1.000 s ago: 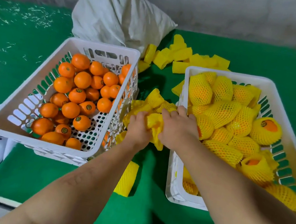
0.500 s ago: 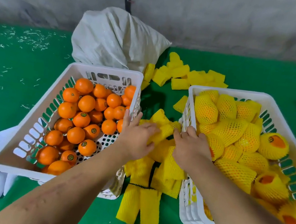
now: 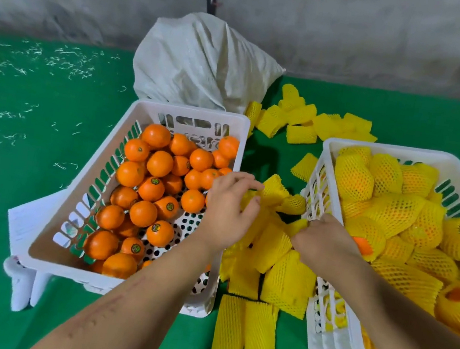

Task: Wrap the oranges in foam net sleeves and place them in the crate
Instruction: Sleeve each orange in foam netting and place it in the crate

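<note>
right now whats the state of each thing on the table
left crate: part full of bare oranges
right crate: holds sleeved oranges
loose foam sleeves: empty, flat, heaped between crates
white sack: slumped behind left crate
left hand: pinching a sleeve
right hand: gripping a sleeve

Fruit packing station, likely small warehouse or sorting shed. Rough grey concrete wall point(image 3: 363, 30) behind, unfinished. Work surface covered in green felt-like cloth point(image 3: 29, 174), littered with pale shavings. White plastic crate point(image 3: 93, 183) full of loose stickered oranges point(image 3: 143, 213); second white crate point(image 3: 375, 149) holds oranges in yellow foam nets. Heap of spare yellow foam net sleeves point(image 3: 305, 120) on cloth. Woven white sack point(image 3: 203, 65) against wall.
</note>
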A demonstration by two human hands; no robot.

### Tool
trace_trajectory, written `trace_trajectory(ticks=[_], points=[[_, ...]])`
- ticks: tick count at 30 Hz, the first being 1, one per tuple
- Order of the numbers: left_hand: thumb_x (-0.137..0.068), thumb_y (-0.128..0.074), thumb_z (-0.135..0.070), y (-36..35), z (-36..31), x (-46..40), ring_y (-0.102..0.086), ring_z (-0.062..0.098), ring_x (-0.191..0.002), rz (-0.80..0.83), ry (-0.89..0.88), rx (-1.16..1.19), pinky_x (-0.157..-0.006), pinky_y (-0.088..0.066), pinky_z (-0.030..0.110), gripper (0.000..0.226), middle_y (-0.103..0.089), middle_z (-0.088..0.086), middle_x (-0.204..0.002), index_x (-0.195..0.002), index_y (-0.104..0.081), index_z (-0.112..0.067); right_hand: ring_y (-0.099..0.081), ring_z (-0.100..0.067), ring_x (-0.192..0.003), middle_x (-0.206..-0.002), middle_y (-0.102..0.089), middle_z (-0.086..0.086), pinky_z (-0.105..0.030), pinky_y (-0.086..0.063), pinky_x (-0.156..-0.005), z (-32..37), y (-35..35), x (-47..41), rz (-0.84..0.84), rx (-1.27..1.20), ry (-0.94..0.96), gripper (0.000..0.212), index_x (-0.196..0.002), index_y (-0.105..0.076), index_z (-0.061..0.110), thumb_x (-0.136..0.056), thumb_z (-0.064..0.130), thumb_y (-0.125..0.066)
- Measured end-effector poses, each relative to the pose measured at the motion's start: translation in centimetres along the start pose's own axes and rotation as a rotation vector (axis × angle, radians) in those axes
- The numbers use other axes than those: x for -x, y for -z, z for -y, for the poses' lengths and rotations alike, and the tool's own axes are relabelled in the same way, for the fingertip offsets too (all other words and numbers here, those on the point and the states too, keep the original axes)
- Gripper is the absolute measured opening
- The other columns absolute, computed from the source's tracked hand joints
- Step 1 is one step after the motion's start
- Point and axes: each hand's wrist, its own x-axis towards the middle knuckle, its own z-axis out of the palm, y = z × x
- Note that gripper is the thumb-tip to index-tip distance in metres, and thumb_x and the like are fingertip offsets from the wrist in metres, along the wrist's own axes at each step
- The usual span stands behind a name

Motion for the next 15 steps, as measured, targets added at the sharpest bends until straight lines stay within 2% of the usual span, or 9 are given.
trace_trajectory(ticks=[2,4,6,8,10,11,12,13,15], points=[[-0.103,-0.051,-0.028,1.0,2.0,0.2,-0.046,0.017,-0.126,-0.071,0.123,-0.021,-0.101,-0.027,0.029,0.033,-0.061,0.002,-0.134,-0.131,-0.067,-0.018,-0.059,-0.025,-0.096,-0.097,-0.062,0.000,-0.044,-0.042,-0.097,-0.2,-0.2,0.1,-0.150,-0.165,-0.026,0.012,-0.101,-0.062,0.024,-0.096,0.032,-0.055],[-0.105,-0.050,-0.021,1.9,4.8,0.7,-0.045,0.025,-0.132,-0.045,0.292,-0.172,-0.106,-0.029,0.036,0.036,-0.058,0.009,-0.141,-0.140,-0.060,-0.015,-0.055,-0.021,-0.082,-0.087,-0.052,0.003,-0.045,-0.045,-0.091,-0.3,-0.2,0.5,-0.285,-0.339,-0.067,0.017,-0.092,-0.049,0.025,-0.095,0.042,-0.050],[-0.106,-0.052,-0.021,2.3,7.4,1.0,-0.036,0.036,-0.144,0.160,0.419,-0.354,-0.118,-0.027,0.045,0.050,-0.043,0.014,-0.157,-0.155,-0.044,-0.017,-0.046,-0.018,-0.071,-0.078,-0.044,0.007,-0.045,-0.046,-0.087,-0.3,-0.2,0.6,-0.357,-0.446,-0.096,0.023,-0.085,-0.039,0.025,-0.094,0.044,-0.050],[-0.107,-0.053,-0.026,2.1,8.8,0.7,-0.021,0.041,-0.155,0.372,0.490,-0.484,-0.125,-0.023,0.049,0.065,-0.021,0.013,-0.171,-0.165,-0.025,-0.022,-0.044,-0.019,-0.064,-0.070,-0.040,0.008,-0.042,-0.047,-0.082,-0.2,-0.3,0.7,-0.394,-0.515,-0.104,0.026,-0.079,-0.038,0.025,-0.093,0.037,-0.056],[-0.106,-0.053,-0.023,1.6,9.7,0.1,-0.014,0.037,-0.160,0.487,0.565,-0.557,-0.125,-0.028,0.051,0.073,-0.003,0.006,-0.176,-0.167,-0.013,-0.028,-0.046,-0.022,-0.056,-0.058,-0.034,0.007,-0.034,-0.041,-0.067,-0.3,-0.5,0.9,-0.459,-0.577,-0.128,0.032,-0.076,-0.038,0.025,-0.090,0.028,-0.067],[-0.106,-0.052,-0.019,1.5,9.9,-0.2,-0.015,0.036,-0.160,0.524,0.591,-0.569,-0.122,-0.034,0.051,0.074,0.001,0.003,-0.176,-0.167,-0.012,-0.031,-0.047,-0.023,-0.054,-0.053,-0.031,0.008,-0.028,-0.033,-0.059,-0.4,-0.6,1.1,-0.491,-0.603,-0.143,0.034,-0.076,-0.039,0.025,-0.088,0.024,-0.071],[-0.107,-0.049,-0.016,1.2,10.1,-0.4,-0.017,0.035,-0.160,0.547,0.636,-0.504,-0.119,-0.038,0.048,0.072,0.002,0.001,-0.176,-0.167,-0.013,-0.032,-0.048,-0.023,-0.052,-0.051,-0.029,0.009,-0.024,-0.026,-0.057,-0.5,-0.5,1.2,-0.515,-0.624,-0.149,0.035,-0.077,-0.041,0.026,-0.088,0.023,-0.073],[-0.110,-0.045,-0.017,0.9,10.1,-0.4,-0.020,0.034,-0.159,0.551,0.702,-0.325,-0.117,-0.039,0.042,0.064,-0.002,0.000,-0.176,-0.167,-0.017,-0.029,-0.047,-0.022,-0.051,-0.050,-0.028,0.011,-0.023,-0.024,-0.057,-0.6,-0.4,1.3,-0.532,-0.639,-0.149,0.034,-0.078,-0.042,0.026,-0.088,0.023,-0.075],[-0.115,-0.036,-0.023,-0.1,9.7,-0.3,-0.024,0.034,-0.156,0.469,0.755,0.008,-0.116,-0.035,0.035,0.050,-0.016,-0.001,-0.174,-0.165,-0.028,-0.024,-0.043,-0.015,-0.049,-0.051,-0.026,0.013,-0.027,-0.032,-0.060,-0.7,-0.4,1.1,-0.575,-0.652,-0.137,0.031,-0.082,-0.046,0.028,-0.089,0.025,-0.076]])
